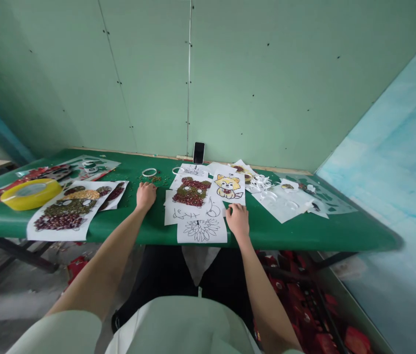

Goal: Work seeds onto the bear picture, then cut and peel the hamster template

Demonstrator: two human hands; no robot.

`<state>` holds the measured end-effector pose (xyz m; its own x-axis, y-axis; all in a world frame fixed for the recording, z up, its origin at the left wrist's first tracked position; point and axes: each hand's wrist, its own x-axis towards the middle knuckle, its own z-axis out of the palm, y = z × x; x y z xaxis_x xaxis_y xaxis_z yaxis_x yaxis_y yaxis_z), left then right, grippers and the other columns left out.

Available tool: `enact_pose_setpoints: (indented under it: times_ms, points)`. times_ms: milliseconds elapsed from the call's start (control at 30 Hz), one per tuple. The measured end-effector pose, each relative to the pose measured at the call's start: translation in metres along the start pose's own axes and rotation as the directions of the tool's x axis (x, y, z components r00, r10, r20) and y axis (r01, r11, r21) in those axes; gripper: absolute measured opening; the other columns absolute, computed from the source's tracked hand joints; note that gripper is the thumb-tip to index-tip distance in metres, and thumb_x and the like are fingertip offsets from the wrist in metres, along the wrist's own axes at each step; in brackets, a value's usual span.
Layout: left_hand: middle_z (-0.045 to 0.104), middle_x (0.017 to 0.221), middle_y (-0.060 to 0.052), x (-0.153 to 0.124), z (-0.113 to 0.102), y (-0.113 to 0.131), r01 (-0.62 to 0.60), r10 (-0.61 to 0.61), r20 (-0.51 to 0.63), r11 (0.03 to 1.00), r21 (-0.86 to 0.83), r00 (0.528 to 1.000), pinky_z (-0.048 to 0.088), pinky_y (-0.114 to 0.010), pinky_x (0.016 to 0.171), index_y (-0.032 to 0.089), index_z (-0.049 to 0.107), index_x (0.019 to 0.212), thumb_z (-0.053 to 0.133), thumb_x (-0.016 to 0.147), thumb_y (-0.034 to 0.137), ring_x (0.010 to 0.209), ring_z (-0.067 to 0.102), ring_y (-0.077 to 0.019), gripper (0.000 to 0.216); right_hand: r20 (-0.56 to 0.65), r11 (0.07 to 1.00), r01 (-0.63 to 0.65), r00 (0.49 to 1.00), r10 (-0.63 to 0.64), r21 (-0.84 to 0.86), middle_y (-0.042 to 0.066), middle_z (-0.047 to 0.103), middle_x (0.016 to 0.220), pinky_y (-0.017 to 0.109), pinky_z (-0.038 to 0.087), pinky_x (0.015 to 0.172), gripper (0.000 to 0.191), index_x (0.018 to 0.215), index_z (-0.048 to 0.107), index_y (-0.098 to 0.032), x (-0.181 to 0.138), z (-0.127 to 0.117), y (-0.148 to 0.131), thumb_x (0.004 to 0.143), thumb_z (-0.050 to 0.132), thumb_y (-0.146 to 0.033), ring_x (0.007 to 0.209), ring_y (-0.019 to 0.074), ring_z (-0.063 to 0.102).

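My left hand point(146, 195) rests on the green table with its fingers bent down together, just in front of a scatter of loose small beans point(155, 178). Whatever its fingertips hold, if anything, is hidden. My right hand point(237, 219) lies loosely curled, thumb a little apart, by the lower edge of a sheet with a yellow cartoon animal point(229, 187); nothing shows in it. Between my hands, a sheet with a bear figure filled in with red and green beans point(192, 191) overlaps line-drawing sheets, including a leafy flower drawing point(202, 230).
A phone point(199, 153) leans against the wall. White tape rings point(149, 172) lie behind my left hand. Leftward are a yellow tape roll point(31, 193) and another bean-covered picture point(69, 209). Paper cut-outs and white scraps point(260, 183) spread to the right on the table point(358, 233).
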<state>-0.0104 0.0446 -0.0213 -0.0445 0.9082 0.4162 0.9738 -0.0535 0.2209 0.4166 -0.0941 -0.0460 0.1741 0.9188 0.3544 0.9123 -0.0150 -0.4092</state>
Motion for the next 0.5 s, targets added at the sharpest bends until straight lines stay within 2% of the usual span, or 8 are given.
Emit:
enact_pose_setpoints:
  times_ms: [200,367,500]
  points:
    - [0.077,0.118,-0.019,0.0,0.003,-0.003,-0.056,0.056,0.003,0.998,-0.009,0.998,0.056,-0.045,0.103,0.015,0.084,0.122,0.053,0.104,0.028,0.118,0.063,-0.0377,0.038,0.002,1.0,0.001,1.0,-0.001,0.002,0.017,0.072,0.129,0.044,0.042,0.104,0.033,0.124,0.076,-0.017,0.0,-0.001,-0.001,0.109,0.049,-0.028,0.125,0.0346,0.057]
    - [0.078,0.116,-0.017,0.003,0.008,-0.006,-0.102,0.102,0.003,0.994,-0.047,0.995,0.056,-0.045,0.102,0.018,0.085,0.115,0.05,0.104,0.026,0.116,0.064,-0.0363,0.038,0.009,1.0,-0.001,1.0,0.001,0.0,0.017,0.072,0.13,0.045,0.041,0.104,0.033,0.125,0.076,-0.017,0.0,-0.001,-0.001,0.108,0.049,-0.028,0.126,0.0349,0.057]
    - [0.078,0.114,-0.018,0.004,0.011,-0.008,-0.088,0.088,0.002,0.994,-0.062,0.996,0.057,-0.046,0.102,0.018,0.084,0.109,0.048,0.105,0.026,0.114,0.064,-0.0357,0.037,0.011,1.0,-0.006,1.0,0.007,-0.012,0.017,0.072,0.13,0.044,0.041,0.104,0.033,0.125,0.075,-0.017,0.0,-0.001,-0.001,0.108,0.049,-0.026,0.127,0.0349,0.057]
